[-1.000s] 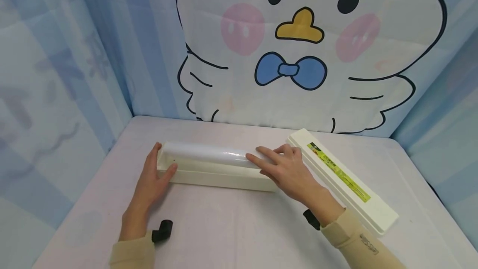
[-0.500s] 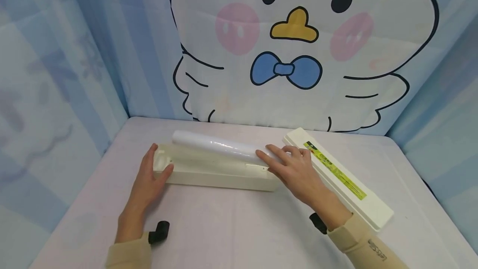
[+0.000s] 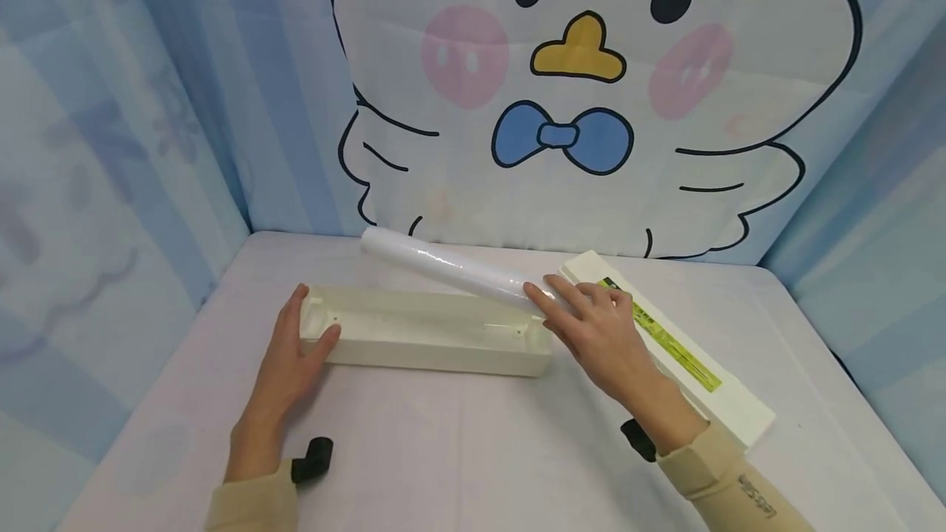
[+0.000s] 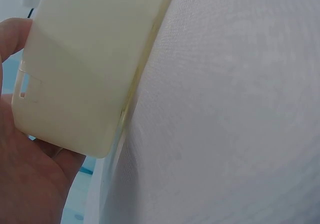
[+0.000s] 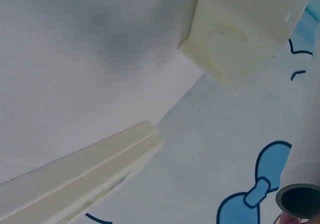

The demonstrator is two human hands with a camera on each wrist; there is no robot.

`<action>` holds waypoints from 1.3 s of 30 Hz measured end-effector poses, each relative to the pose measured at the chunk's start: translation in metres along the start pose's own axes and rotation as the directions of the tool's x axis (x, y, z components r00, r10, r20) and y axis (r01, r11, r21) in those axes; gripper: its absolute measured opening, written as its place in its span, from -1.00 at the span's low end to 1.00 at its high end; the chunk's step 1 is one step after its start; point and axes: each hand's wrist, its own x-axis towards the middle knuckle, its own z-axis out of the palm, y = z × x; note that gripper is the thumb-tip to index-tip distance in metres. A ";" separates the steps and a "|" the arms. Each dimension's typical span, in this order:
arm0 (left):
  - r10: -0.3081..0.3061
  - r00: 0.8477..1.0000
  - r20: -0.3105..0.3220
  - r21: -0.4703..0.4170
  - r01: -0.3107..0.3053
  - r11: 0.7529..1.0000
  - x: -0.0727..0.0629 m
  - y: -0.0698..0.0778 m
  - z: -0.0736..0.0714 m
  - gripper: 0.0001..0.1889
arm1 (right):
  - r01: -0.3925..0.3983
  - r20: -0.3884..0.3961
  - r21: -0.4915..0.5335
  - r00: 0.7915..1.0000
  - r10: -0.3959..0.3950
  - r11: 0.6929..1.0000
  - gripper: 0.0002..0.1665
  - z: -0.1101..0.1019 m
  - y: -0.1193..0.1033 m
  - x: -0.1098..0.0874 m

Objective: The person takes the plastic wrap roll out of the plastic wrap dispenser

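A long cream box [image 3: 436,356], open at the top, lies across the table. My left hand [image 3: 291,360] grips its left end, thumb at the front wall and fingers round the end; the left wrist view shows the same hold on the box [image 4: 85,74]. With my right hand [image 3: 602,343] I hold a shiny roll of clear film [image 3: 451,265] by its right end. The roll slants over the box's back edge, its left end raised and farther away. In the right wrist view the hollow core of the film roll [image 5: 306,156] faces the camera; fingertips barely show there.
The box's long white lid [image 3: 727,409], with a yellow-green label, lies diagonally on the right, partly behind my right forearm. A white cloth covers the table [image 3: 458,450]. A curtain [image 3: 414,187] with a cartoon bird hangs along the far edge.
The film roll has come up out of the box, its left end swinging up and away. My right hand has moved slightly right with it. My left hand keeps its hold on the box.
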 end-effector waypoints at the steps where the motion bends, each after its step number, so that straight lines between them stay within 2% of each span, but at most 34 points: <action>1: -0.004 1.000 0.002 0.001 0.004 1.000 0.000 0.000 0.000 -0.15 | -0.007 -0.010 0.000 1.000 0.007 1.000 -0.39 0.000 0.001 -0.001; 23: -0.020 1.000 0.007 0.010 0.020 1.000 -0.001 0.003 0.000 -0.13 | -0.195 -0.061 -0.054 0.980 0.191 0.979 -0.39 -0.003 0.015 -0.035; 28: -0.024 1.000 0.008 0.005 0.024 1.000 -0.001 0.003 0.000 -0.13 | -0.204 -0.093 -0.043 0.975 0.200 0.978 -0.50 -0.004 0.018 -0.039; 33: -0.034 0.999 0.010 0.006 0.034 0.999 -0.001 0.001 -0.001 -0.13 | -0.253 -0.084 -0.008 0.964 0.252 0.967 -0.24 -0.006 0.018 -0.044; 39: -0.019 1.000 0.009 0.002 0.019 1.000 0.000 0.001 0.000 -0.13 | -0.330 -0.046 -0.001 0.943 0.330 0.944 -0.23 -0.009 0.017 -0.050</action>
